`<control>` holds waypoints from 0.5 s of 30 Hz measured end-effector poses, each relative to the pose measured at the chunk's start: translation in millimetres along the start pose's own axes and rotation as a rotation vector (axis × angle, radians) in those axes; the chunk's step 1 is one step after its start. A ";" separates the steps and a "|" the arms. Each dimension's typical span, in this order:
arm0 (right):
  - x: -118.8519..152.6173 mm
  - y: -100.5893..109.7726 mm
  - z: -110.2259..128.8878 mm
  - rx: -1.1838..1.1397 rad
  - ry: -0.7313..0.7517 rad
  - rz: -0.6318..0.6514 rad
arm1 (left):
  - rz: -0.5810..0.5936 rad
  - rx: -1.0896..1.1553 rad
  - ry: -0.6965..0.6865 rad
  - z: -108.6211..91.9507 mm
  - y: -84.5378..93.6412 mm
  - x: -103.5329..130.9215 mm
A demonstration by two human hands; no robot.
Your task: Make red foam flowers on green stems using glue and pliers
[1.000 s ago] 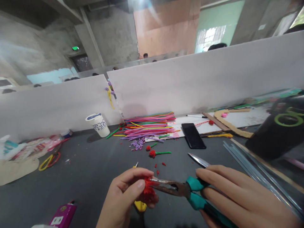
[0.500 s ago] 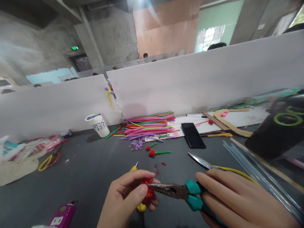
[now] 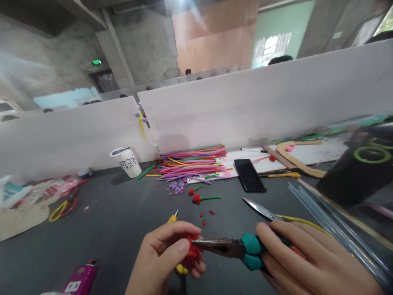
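Pliers (image 3: pixel 229 248), teal-handled metal, gripped in the right hand (image 3: pixel 310 260), touch a fuzzy red ball (image 3: pixel 194 254) the left hand (image 3: pixel 166 250) pinches, seemingly for steadiness.

Dull metal pliers (image 3: pixel 233 248) have smooth plastic handles (image 3: pixel 251 243); the red bundle (image 3: pixel 194 255) looks fuzzy. The bench (image 3: pixel 116 229) is matt, the phone (image 3: pixel 250 176) glossy.

Pliers (image 3: pixel 230 248) pinched tighter than before, teal handles (image 3: pixel 252 243) closer together. Right hand (image 3: pixel 311 258) squeezed in more. Yellow handle (image 3: pixel 303 220) by silver blade (image 3: pixel 259 207) now peeks out.
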State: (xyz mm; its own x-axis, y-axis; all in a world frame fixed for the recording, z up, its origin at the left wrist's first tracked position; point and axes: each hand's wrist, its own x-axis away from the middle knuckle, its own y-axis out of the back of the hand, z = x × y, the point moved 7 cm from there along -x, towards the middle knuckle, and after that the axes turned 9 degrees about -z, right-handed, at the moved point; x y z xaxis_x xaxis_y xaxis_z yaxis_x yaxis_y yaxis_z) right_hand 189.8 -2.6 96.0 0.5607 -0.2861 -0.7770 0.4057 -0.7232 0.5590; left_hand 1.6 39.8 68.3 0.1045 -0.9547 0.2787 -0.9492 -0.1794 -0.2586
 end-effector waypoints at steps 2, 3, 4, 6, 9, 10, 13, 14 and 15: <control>-2.9 -0.1 -2.1 0.001 -0.004 0.001 | 0.020 -0.005 0.017 0.8 -0.5 -0.2; -5.2 0.6 -2.8 -0.001 -0.004 -0.010 | 0.028 -0.006 0.022 1.0 -0.7 -0.1; -8.0 1.8 -3.0 -0.008 -0.002 -0.028 | 0.034 -0.007 0.023 0.9 -0.9 0.0; -14.0 2.9 -4.3 -0.045 -0.030 -0.047 | 0.036 -0.002 0.014 0.1 -1.0 0.4; -17.9 1.1 -12.7 -0.185 -0.201 -0.041 | 0.019 0.014 -0.008 -1.8 -0.8 1.1; -17.2 1.3 -14.6 -0.252 -0.244 -0.053 | 0.006 0.018 -0.017 -2.4 -0.4 1.3; -9.4 -1.3 -19.9 -0.373 -0.346 -0.032 | -0.042 0.028 -0.052 -4.8 1.1 1.3; -6.2 -3.2 -21.6 -0.378 -0.373 -0.006 | -0.057 0.031 -0.063 -5.3 1.6 1.1; -3.6 -4.2 -22.7 -0.374 -0.386 0.006 | -0.067 0.032 -0.076 -5.8 1.9 0.9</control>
State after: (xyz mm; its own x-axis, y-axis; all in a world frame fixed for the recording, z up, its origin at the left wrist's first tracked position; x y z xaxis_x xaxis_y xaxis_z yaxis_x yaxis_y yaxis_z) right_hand 202.4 15.7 103.0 0.2865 -0.5510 -0.7838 0.6721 -0.4675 0.5743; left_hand -1.8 39.9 73.4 0.1907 -0.9554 0.2256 -0.9295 -0.2496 -0.2716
